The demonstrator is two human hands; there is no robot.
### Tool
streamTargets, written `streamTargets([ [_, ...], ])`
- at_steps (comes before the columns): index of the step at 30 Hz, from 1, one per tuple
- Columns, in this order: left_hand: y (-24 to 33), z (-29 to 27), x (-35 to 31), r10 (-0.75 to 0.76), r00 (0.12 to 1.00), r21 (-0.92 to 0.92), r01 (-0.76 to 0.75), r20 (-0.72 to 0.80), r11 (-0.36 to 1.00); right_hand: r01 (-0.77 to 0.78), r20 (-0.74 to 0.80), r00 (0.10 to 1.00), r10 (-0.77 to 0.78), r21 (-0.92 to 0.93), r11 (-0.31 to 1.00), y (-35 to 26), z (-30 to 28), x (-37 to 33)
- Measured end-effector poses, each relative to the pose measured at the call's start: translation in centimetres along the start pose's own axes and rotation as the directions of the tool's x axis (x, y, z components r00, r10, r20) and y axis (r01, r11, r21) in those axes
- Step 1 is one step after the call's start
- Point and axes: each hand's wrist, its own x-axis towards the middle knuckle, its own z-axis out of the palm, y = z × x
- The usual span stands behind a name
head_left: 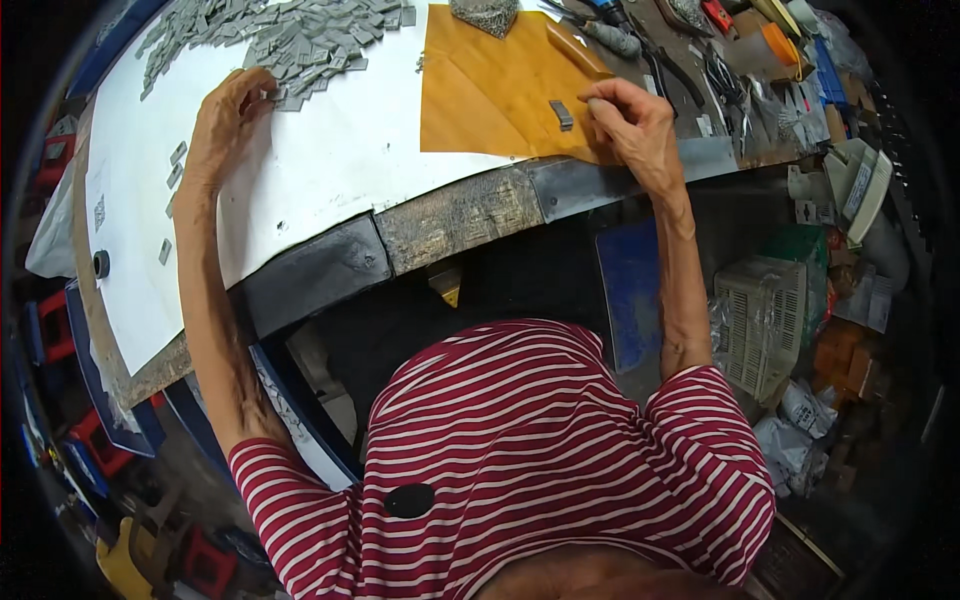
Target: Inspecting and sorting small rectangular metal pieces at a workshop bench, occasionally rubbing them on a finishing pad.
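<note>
A pile of small flat grey rectangular pieces (310, 45) lies on the white sheet (320, 160) at the far left. My left hand (228, 120) is at the pile's near edge, its fingers curled and closed by the outermost pieces. Whether a piece is between those fingertips is hidden. My right hand (638, 125) hovers over the right edge of a brown-orange paper sheet (470, 100), thumb and fingertips pinched together; anything in them is too small to make out. Just left of its fingertips, a short row of grey pieces (562, 115) rests on the brown-orange sheet.
Several loose grey pieces (172, 175) lie left of my left forearm, near a small black ring (101, 264). A clear bag of small parts (486, 14) sits at the back. Pliers (680, 78) and other tools crowd the right. A grey crate (762, 315) stands below the bench.
</note>
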Motion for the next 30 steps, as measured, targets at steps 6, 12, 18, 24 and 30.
streamTargets([
  [6, 1.0, -0.3, -0.6, -0.049, 0.999, -0.093, 0.051, 0.018, 0.994, 0.323, 0.092, 0.946, -0.31, -0.321, 0.891, 1.9, 0.7, 1.9],
  [12, 1.3, 0.1, -1.2, -0.081, 0.997, -0.049, 0.082, 0.016, 0.995, 0.496, 0.226, 0.866, -0.446, -0.492, 0.715, 1.6, 1.1, 2.2],
  [18, 2.0, -0.2, -2.2, -0.055, 0.995, 0.002, 0.055, -0.087, 0.998, 0.633, 0.369, 0.765, -0.528, -0.584, 0.509, 1.5, 1.2, 2.7],
  [24, 4.2, -0.4, -3.1, 0.01, 0.978, 0.065, 0.003, -0.207, 0.998, 0.705, 0.449, 0.694, -0.563, -0.584, 0.403, 1.7, 1.1, 3.1],
  [30, 8.2, 0.5, -4.2, 0.0, 0.94, -0.055, -0.02, -0.343, 0.998, 0.698, 0.441, 0.698, -0.564, -0.594, 0.399, 1.8, 1.1, 3.0],
])
